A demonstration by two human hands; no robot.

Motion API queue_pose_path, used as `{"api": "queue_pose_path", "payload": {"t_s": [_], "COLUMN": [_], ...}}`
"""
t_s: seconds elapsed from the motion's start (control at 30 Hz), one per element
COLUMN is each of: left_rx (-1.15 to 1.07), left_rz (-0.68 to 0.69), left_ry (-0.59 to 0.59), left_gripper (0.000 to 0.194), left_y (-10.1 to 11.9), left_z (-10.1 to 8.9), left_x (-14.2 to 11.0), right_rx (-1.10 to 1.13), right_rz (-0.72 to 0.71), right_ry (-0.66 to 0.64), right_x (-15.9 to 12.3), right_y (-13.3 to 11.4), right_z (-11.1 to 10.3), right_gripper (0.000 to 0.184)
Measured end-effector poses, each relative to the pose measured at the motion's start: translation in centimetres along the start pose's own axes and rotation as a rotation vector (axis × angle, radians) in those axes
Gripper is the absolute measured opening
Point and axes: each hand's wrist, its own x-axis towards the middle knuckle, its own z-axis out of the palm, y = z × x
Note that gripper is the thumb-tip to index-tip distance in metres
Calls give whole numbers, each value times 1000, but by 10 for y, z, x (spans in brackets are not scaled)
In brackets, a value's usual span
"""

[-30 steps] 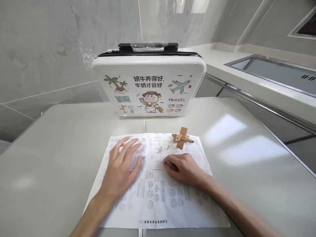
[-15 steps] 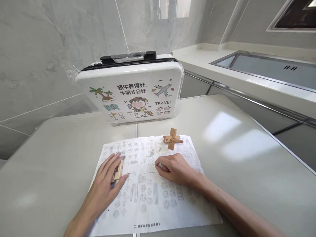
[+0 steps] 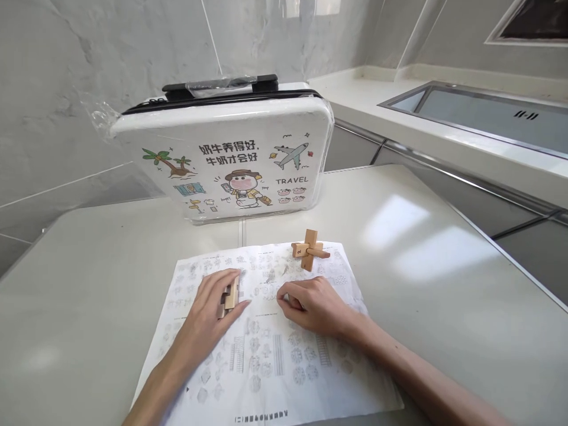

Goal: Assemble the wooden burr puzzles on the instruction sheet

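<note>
On the left part of a printed instruction sheet [image 3: 284,390], my left hand [image 3: 206,305] curves its fingers and thumb around several wooden puzzle pieces [image 3: 231,294]. The palm and fingers hide part of these notched pieces. My right hand [image 3: 313,305] rests on the sheet in a loose curl, with nothing visible in its fingers. Just beyond it, an interlocking wooden puzzle [image 3: 310,250] shaped like a cross stands near the sheet's far edge. Numbers are marked on its bars, and neither hand touches it.
Behind the sheet, a white cartoon-printed case [image 3: 266,133] in clear plastic wrap stands upright on the pale table [image 3: 444,307]. A grey tiled wall [image 3: 110,53] rises behind it. At the right is a counter with an inset sink [image 3: 479,115].
My left hand has moved right and slightly away from me, with the wooden pieces shifting along inside it. Its fingers are more curled. My right hand stays almost still.
</note>
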Motion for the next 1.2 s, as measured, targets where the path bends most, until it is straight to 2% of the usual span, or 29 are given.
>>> {"api": "queue_pose_path", "payload": {"t_s": [0.2, 0.37, 0.47, 0.63, 0.8, 0.9, 1.0, 1.2], "left_rx": [-81, -109, -101, -35, 29, 41, 42, 33], "left_rz": [109, 178, 208, 253, 266, 311, 319, 259], "left_ry": [-73, -134, -135, -158, -143, -134, -123, -95], "left_gripper": [52, 57, 64, 79, 93, 85, 73, 79], "left_y": [22, 29, 28, 14, -5, -8, -8, -9], "left_z": [22, 34, 31, 12, -1, -2, 1, 6], "left_x": [13, 13, 11, 11, 14, 16, 16, 11], "right_rx": [57, 90, 98, 45, -80, -100, -66, -55], "right_rz": [42, 66, 72, 64, 11, -48, -108, -119], "right_ry": [-7, -34, -44, -24, -37, -96, -120, -116], "right_x": [1, 0, 0, 0, -2, -3, -2, -1], "right_y": [-1, 0, 0, -2, -6, -8, -8, -7], "right_z": [-2, -2, -3, -3, -4, -4, -5, -3], "right_gripper": [17, 13, 12, 16, 47, 58, 55, 43]}}
